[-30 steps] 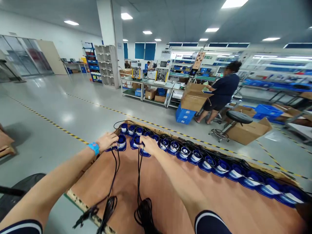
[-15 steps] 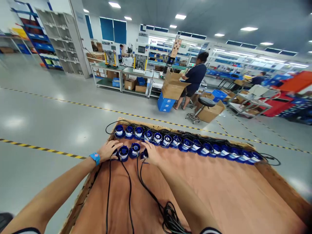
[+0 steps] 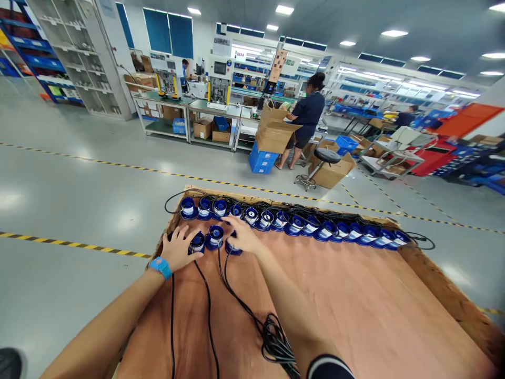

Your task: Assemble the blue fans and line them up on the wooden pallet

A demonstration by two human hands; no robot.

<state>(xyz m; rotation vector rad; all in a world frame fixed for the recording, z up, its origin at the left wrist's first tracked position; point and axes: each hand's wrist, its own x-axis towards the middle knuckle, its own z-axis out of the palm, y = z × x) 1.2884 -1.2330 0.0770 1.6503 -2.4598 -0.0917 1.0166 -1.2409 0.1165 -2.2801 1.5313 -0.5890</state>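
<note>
Workshop floor (image 3: 71,200), grey, yellow-black tape lines; on it, one shallow wooden crate (image 3: 335,295). Along the crate's far edge: one row of blue cabled units (image 3: 251,216). Nearer its far-left corner: a shorter second row, including a middle unit (image 3: 215,236) between the hands.

Left hand (image 3: 180,250): fingers spread apart, over the left unit (image 3: 197,242). Right hand (image 3: 243,236): over the right unit (image 3: 233,247); whether its fingers clamp cannot be told.

Handling, as judged: steady units by their bodies, bases flat and side by side; keep the black cables (image 3: 209,310) untwisted and clear of the bases; avoid tugging the coiled bundle (image 3: 274,337).

Obscured: a dark blue part behind the left fingers; most of the right unit; cable ends, cut off below; label print, illegible.
</note>
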